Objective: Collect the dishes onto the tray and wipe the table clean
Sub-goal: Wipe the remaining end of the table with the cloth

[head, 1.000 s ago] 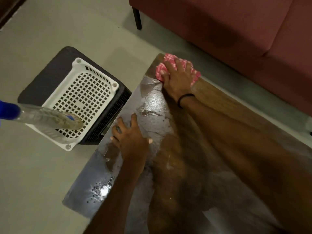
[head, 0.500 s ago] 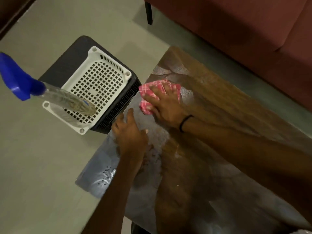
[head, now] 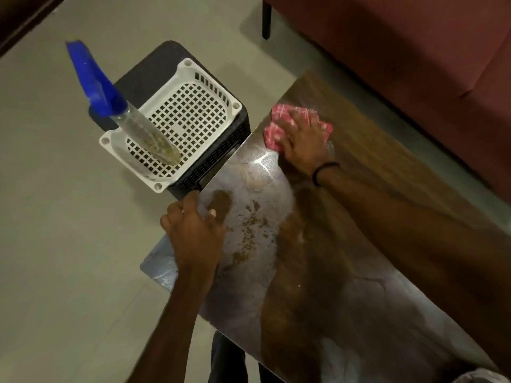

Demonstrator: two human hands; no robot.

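The right hand [head: 302, 142] lies flat on the pink cloth [head: 276, 125], fingers spread and pressing it to the table [head: 387, 205]; the cloth bunches out ahead of and to either side of the fingers, close to the table's far corner. The left hand [head: 193, 228] holds nothing: it rests loosely curled on the table's near-left edge, seemingly as a brace.

Between the two hands, just behind the cloth, the top is wet and shiny, with brown smears and crumbs [head: 249, 228] scattered beside the left thumb. These are what the wipe must reach; they sit nearer the brace hand than the cloth.

Risks, as I judge them: the cloth is so near the corner that a push outward could carry it, or the dirt, off onto the floor. A stroke toward the left edge could sweep crumbs over the side. The wet film could let the bracing palm slip.

Past the left edge stands a white tray [head: 177, 125] on a dark stool [head: 215, 161], with a blue-topped spray bottle [head: 138, 128] leaning in it. No dishes show in it, though the blur leaves some doubt.
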